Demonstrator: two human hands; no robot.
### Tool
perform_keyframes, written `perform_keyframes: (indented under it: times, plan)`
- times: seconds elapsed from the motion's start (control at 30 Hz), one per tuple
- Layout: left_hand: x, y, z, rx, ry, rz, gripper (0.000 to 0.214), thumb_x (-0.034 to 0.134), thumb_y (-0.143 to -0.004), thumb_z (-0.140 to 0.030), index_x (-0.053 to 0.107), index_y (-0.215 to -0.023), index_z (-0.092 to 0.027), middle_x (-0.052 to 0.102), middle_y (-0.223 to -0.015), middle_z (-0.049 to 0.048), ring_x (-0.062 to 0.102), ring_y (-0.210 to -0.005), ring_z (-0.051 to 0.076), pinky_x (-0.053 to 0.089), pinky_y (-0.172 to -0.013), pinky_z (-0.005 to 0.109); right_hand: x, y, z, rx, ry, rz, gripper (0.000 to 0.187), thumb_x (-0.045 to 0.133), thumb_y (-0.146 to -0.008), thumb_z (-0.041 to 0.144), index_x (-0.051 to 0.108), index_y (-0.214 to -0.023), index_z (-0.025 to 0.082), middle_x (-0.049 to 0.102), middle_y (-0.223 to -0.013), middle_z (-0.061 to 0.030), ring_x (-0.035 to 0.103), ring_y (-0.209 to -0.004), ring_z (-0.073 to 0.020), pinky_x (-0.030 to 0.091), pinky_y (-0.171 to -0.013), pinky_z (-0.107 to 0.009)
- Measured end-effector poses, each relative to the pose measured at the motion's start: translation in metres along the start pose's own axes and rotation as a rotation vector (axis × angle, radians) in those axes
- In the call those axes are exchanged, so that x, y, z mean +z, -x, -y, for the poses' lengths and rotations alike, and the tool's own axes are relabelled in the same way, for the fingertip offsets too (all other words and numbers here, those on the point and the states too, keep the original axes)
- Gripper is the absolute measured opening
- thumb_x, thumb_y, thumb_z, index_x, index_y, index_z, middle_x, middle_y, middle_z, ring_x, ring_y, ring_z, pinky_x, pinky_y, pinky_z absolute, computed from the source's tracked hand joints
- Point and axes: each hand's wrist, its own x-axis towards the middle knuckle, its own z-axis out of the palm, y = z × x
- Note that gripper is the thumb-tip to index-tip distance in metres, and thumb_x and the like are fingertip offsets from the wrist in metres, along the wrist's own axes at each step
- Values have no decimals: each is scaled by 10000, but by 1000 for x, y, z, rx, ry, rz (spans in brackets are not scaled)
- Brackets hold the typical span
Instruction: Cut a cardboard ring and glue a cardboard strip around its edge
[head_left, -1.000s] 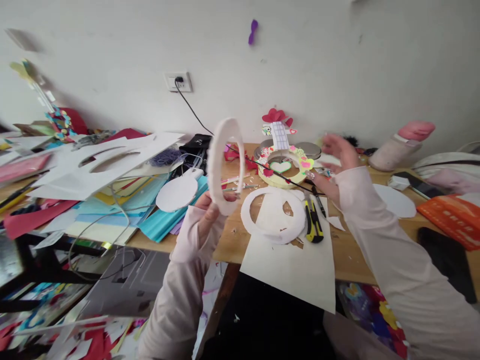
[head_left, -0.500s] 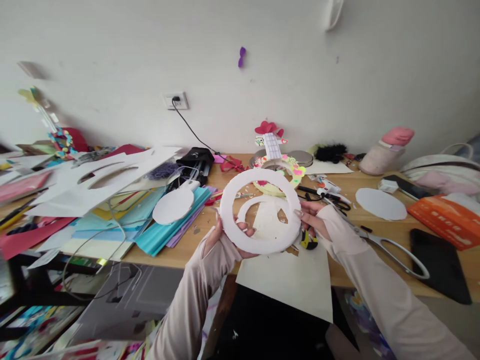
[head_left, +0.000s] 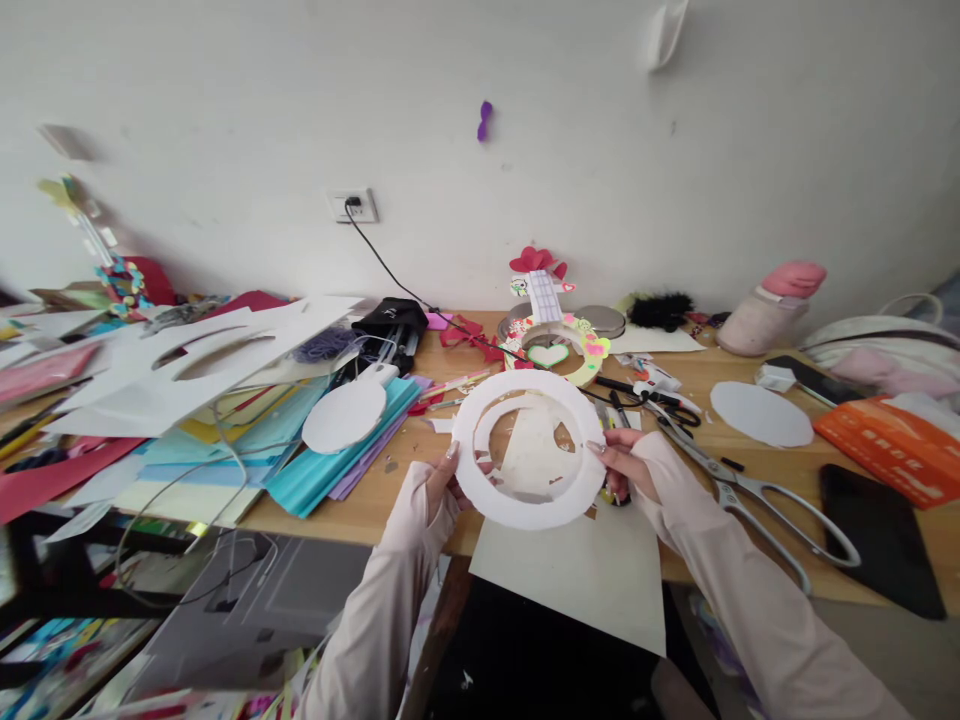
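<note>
Between both hands is a flat white ring [head_left: 474, 480], its surface facing me, held above the table. My left hand [head_left: 442, 483] grips its left edge, thumb in front and fingers behind. My right hand [head_left: 622, 462] pinches the right edge the same way. Through the ring's hole I see another pale ring-like piece and a sheet of off-white paper [head_left: 570, 580] that hangs over the table's front edge. Just beyond stands a decorated ring [head_left: 596, 347] with a green-edged heart, bright stickers and red petals on top.
Large scissors [head_left: 739, 480] and a black tablet-like slab [head_left: 874, 540] lie at right, near an orange packet [head_left: 892, 450] and a white disc [head_left: 761, 413]. Coloured paper sheets [head_left: 345, 440], a white round-headed piece [head_left: 345, 412] and a cut-out white board [head_left: 150, 390] crowd the left.
Both hands have lowered the white ring a little towards the table and slightly right. More of the decorated ring behind, with its heart, now shows. The left fingers no longer reach into the hole as far.
</note>
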Motion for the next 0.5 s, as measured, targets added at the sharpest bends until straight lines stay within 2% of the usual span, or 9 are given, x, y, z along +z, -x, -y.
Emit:
perform_keyframes:
  times: [0.17, 0.23, 0.3, 0.43, 0.5]
  plan:
    - [16, 13, -7, 141, -59, -31, 707, 924, -748, -669, 798, -1119, -81, 853, -905, 190, 850, -928, 397, 729, -747, 461, -4, -5, -9, -67, -16, -28, 521, 907, -616, 662, 711, -871, 253, 626, -492, 16, 559, -407, -153, 470, -412, -299]
    - [19, 14, -11, 200, -74, -27, 785, 910, -717, -741, 789, -1121, -79, 851, -902, 186, 850, -893, 392, 727, -741, 471, -5, -8, -7, -104, -23, -48, 550, 903, -618, 666, 720, -916, 242, 637, -509, 11, 570, -421, -159, 486, -423, -307]
    - [21, 11, -16, 252, -94, -24, 841, 894, -706, -781, 769, -1156, -82, 845, -868, 164, 848, -831, 370, 723, -706, 456, -6, -12, -1, -142, -33, -82, 626, 905, -587, 675, 718, -972, 218, 608, -487, 32, 539, -398, -152, 445, -392, -293]
    - [30, -6, -31, 310, -203, -46, 882, 920, -710, -724, 710, -1289, -93, 772, -676, 40, 793, -606, 269, 665, -524, 336, -4, -26, 9, -234, -56, -159, 732, 879, -614, 613, 703, -1183, 188, 546, -451, 88, 464, -355, -132, 352, -357, -260]
    - [34, -16, -35, 312, -268, -68, 875, 910, -776, -649, 663, -1398, -86, 704, -594, -18, 723, -491, 204, 622, -463, 285, -2, -34, 7, -249, -55, -197, 766, 850, -631, 591, 686, -1261, 186, 512, -421, 101, 437, -342, -135, 337, -353, -262]
